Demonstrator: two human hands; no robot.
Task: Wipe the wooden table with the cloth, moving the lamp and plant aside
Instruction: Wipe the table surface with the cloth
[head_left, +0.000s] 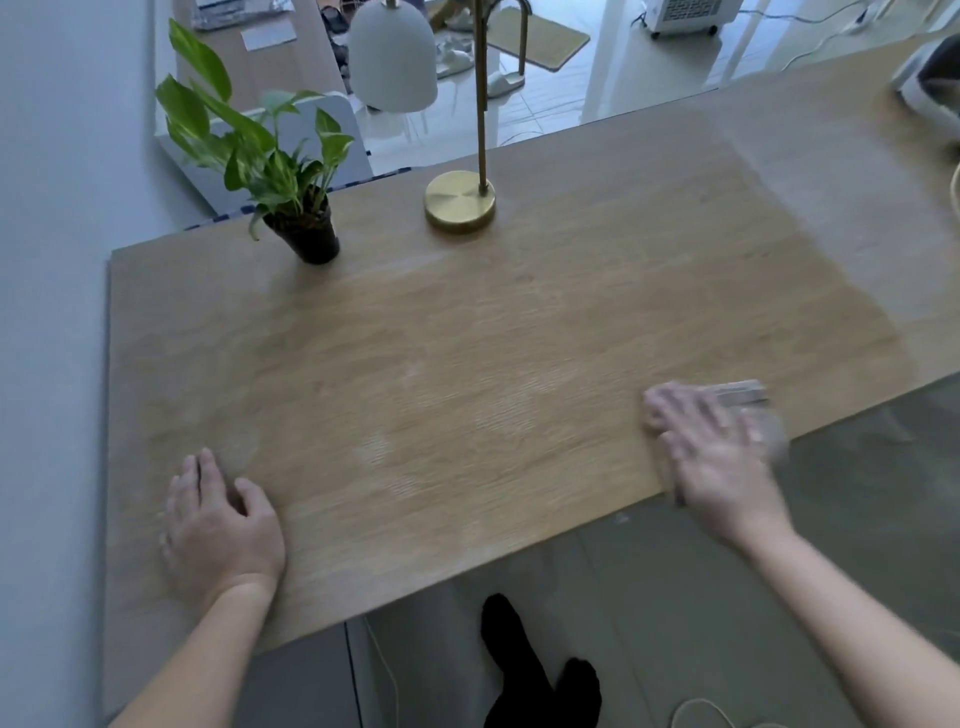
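Note:
The wooden table (467, 332) fills the middle of the view, with damp streaks across its near half. My right hand (711, 452) lies flat with spread fingers on a blurred greyish cloth (748, 400) at the table's near right edge. My left hand (218, 525) rests palm down on the near left corner and holds nothing. A green plant in a black pot (306, 234) stands at the far left of the table. To its right stands the lamp, with a round brass base (460, 200), a thin brass stem and a white dome shade (392, 57).
A grey wall (52, 312) runs along the table's left side. Feet in black socks (535, 675) stand on the grey floor below the near edge. A white object (930, 83) sits at the far right. Beyond the far edge lie a white chair and a glossy tiled floor.

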